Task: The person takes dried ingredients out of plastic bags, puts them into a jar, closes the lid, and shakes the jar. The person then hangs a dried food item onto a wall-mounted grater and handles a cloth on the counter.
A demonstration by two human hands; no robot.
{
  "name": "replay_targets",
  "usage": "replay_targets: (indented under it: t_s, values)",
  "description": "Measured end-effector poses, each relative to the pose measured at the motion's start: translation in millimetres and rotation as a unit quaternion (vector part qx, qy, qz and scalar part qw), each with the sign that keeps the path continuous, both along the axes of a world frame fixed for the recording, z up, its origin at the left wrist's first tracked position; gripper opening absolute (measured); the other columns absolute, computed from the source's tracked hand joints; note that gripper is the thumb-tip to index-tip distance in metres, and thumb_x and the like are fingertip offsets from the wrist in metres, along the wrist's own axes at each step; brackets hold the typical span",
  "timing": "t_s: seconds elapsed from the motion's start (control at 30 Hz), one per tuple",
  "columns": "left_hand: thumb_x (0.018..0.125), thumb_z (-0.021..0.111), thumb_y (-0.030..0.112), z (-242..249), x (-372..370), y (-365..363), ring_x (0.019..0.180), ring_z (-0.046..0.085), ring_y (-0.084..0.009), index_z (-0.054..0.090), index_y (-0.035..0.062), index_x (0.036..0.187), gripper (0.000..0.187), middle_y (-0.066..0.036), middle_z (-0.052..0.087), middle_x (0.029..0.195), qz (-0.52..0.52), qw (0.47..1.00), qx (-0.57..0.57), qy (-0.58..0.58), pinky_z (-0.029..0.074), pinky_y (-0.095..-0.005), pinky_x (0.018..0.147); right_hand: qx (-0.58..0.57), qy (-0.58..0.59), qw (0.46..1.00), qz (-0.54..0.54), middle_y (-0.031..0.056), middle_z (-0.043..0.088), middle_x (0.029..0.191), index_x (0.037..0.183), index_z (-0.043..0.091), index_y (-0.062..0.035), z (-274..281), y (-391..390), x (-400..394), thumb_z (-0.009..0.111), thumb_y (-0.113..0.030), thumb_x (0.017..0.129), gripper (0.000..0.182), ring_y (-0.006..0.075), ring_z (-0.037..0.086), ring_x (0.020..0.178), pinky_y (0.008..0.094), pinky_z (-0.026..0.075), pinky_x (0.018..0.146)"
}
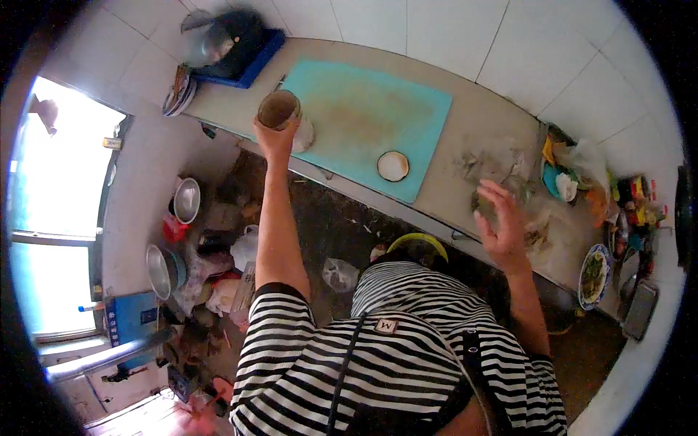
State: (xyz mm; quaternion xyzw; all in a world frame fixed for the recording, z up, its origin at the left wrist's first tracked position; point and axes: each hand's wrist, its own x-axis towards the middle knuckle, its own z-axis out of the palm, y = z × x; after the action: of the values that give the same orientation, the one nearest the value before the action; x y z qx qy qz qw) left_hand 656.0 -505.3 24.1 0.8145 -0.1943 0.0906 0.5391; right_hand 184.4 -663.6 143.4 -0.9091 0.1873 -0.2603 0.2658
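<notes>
My left hand [276, 139] is wrapped round a glass jar [280, 110] with brownish contents, over the near left corner of a turquoise cutting board [424, 123]. Something pale shows just beside the jar, partly covered by it. On the board's near right part lies a round white lid [393, 166] with a brown rim. To the right, my right hand [502, 231] is raised over the counter's front edge, fingers spread and curved. A clear glass vessel [518, 190] stands right behind its fingertips, partly hidden by them.
A blue tray [270, 58] with a dark bag sits at the back left, stacked plates [180, 98] beside it. At the right are a box of food scraps [560, 171], a patterned plate of greens [595, 276] and condiments [640, 203]. Metal bowls [187, 200] and bags lie at the lower left.
</notes>
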Motion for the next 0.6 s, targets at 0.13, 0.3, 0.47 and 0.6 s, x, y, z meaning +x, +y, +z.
replay_targets:
  t_s: [0.13, 0.3, 0.47, 0.6]
  values:
    - [0.058, 0.083, 0.027, 16.2, -43.9, -6.3, 0.109, 0.05, -0.0326, 0.039, -0.001, 0.126, 0.085, -0.017, 0.047, 0.12, -0.077, 0.994, 0.017, -0.077, 0.042, -0.0419, 0.093, 0.037, 0.015, 0.999, 0.019, 0.0157, 0.051, 0.128, 0.124, 0.05, -0.0051, -7.0, -0.2, 15.2, 0.065, -0.008, 0.077, 0.05, 0.0341, 0.047, 0.12, 0.0396, 0.038, 0.101]
    - [0.057, 0.084, 0.025, 111.7, -170.7, -12.3, 0.113, 0.048, -0.0313, 0.037, 0.0014, 0.127, 0.087, -0.016, 0.045, 0.122, -0.255, 0.953, -0.016, -0.163, 0.039, -0.0412, 0.097, 0.037, 0.018, 0.999, 0.036, 0.0163, 0.037, 0.141, 0.139, 0.031, -0.0046, -8.0, -5.9, 37.4, 0.072, -0.011, 0.072, 0.079, 0.0341, 0.036, 0.129, 0.039, 0.032, 0.106]
    - [0.053, 0.088, 0.028, 174.0, -266.5, -33.4, 0.117, 0.047, -0.0334, 0.037, 0.002, 0.128, 0.094, -0.019, 0.045, 0.126, -0.474, 0.854, -0.207, -0.054, 0.037, -0.0421, 0.1, -0.005, -0.085, 0.996, 0.031, 0.0146, 0.024, 0.149, 0.144, 0.023, -0.0059, 13.0, -28.1, 36.0, 0.075, -0.019, 0.07, 0.091, 0.0323, 0.028, 0.135, 0.0403, 0.026, 0.109]
    - [0.05, 0.089, 0.033, 192.5, -305.7, -62.7, 0.118, 0.047, -0.0356, 0.04, 0.0009, 0.129, 0.098, -0.021, 0.046, 0.128, -0.551, 0.77, -0.281, -0.159, 0.039, -0.0438, 0.098, 0.012, -0.125, 0.992, 0.023, 0.0161, 0.027, 0.148, 0.144, 0.021, -0.0083, 30.0, -66.8, -5.7, 0.086, -0.028, 0.054, 0.113, 0.0364, 0.031, 0.131, 0.043, 0.023, 0.109]
